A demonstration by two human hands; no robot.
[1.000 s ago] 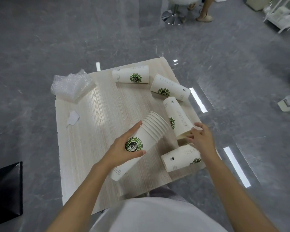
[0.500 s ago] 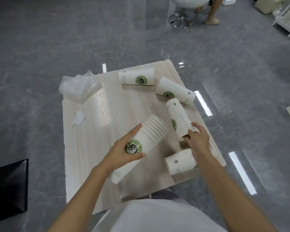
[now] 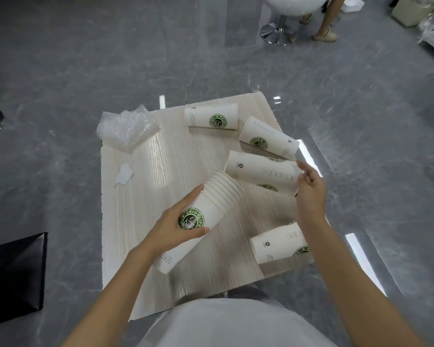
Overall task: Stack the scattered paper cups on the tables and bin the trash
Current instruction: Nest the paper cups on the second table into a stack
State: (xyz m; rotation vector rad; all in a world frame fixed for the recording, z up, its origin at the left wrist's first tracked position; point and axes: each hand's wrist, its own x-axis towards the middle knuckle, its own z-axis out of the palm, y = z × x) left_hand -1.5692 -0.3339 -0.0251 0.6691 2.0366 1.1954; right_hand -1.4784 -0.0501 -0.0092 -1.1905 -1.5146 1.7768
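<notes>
Nearest the camera I saw the wearer's white top [image 3: 226, 324] along the bottom edge. Left hand [image 3: 178, 227] gripped the stack of cups [image 3: 212, 206] about mid-length, thumb on the near side, fingers along the far side, green logo showing between them. The stack sat tilted on the table [image 3: 140, 246], base toward me, nested rims pointing away and right. To its right, the near cup [image 3: 276, 244] lay on its side by the table's right edge, partly hidden by the right forearm, no hand on it. Right hand [image 3: 311, 194] held the open end of the held cup [image 3: 261, 171], fingers [image 3: 305, 169] hooked at the rim. That cup's base pointed left, just beside the stack's mouth, not inside it. I couldn't tell whether it was lifted or resting on the table. Hands were well apart, each closed round its own item. Further back, the third cup [image 3: 268, 137] lay on its side near the right edge and the far cup [image 3: 211, 117] lay along the back edge, the two almost touching. Trash: paper scrap [image 3: 124, 173] left of the stack, bubble wrap [image 3: 127, 126] on the far-left corner. Beyond, grey floor [image 3: 85, 58] and a chrome stool base [image 3: 276, 33].
</notes>
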